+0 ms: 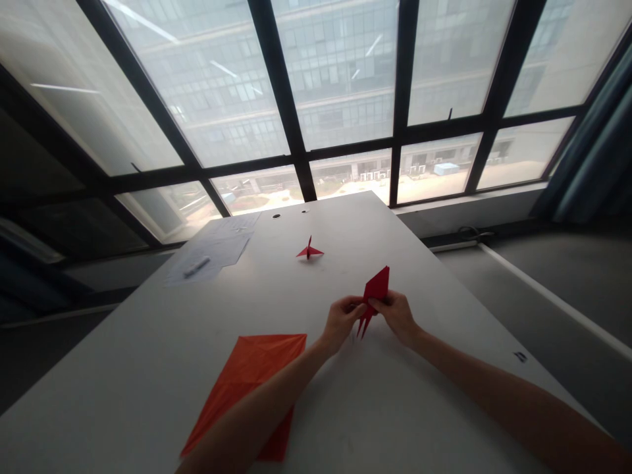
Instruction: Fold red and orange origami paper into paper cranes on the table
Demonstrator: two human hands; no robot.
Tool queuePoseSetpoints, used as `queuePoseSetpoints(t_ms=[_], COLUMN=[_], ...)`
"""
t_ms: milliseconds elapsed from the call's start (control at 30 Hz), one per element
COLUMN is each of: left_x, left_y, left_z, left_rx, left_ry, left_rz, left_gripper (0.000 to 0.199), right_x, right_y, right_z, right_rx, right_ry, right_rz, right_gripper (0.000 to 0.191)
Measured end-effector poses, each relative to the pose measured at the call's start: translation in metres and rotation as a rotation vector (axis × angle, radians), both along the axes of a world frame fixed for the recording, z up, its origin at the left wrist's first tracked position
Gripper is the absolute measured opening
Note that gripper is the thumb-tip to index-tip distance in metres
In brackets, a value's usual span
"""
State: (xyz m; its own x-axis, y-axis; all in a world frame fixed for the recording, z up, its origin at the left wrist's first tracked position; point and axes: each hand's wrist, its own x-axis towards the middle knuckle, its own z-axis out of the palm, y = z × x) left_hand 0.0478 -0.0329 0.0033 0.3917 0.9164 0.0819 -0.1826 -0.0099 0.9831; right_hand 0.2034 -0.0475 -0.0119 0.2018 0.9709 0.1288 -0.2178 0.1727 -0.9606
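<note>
A folded red paper piece (377,286) is held above the white table (395,408), its broad pointed part up and two narrow points hanging down. My left hand (344,320) pinches its lower left side between thumb and fingers. On the right side, my right hand (396,315) grips it with the thumb in front. Farther back on the table stands a small folded red paper bird (309,251). Orange paper (251,368) lies at the front left, partly covered by my left forearm.
White papers (217,247) lie at the back left with a pale marker-like object (197,266) on them. A small dark mark or sticker (520,357) is near the table's right edge. Large windows stand behind the table.
</note>
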Motion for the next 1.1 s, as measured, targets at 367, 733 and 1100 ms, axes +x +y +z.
queuePoseSetpoints(t_ms=[367,733,1100], left_x=[-0.0025,-0.0039,-0.0059], left_y=[-0.0014,0.0035,0.0037], left_z=[-0.0014,-0.0040,-0.0007], left_rx=[-0.063,-0.037,-0.132], left_ry=[0.104,0.065,0.118], left_rz=[-0.014,0.034,-0.075], left_gripper=[0.039,0.035,0.039], right_x=[-0.0001,-0.0026,0.0054], right_y=[0.0005,-0.0041,0.0019], right_z=[0.0012,0.0002,0.0026], right_rx=[-0.049,-0.094,-0.094], right_ry=[0.001,-0.115,0.117], right_rz=[-0.023,0.157,0.003], right_gripper=[0.037,0.033,0.024])
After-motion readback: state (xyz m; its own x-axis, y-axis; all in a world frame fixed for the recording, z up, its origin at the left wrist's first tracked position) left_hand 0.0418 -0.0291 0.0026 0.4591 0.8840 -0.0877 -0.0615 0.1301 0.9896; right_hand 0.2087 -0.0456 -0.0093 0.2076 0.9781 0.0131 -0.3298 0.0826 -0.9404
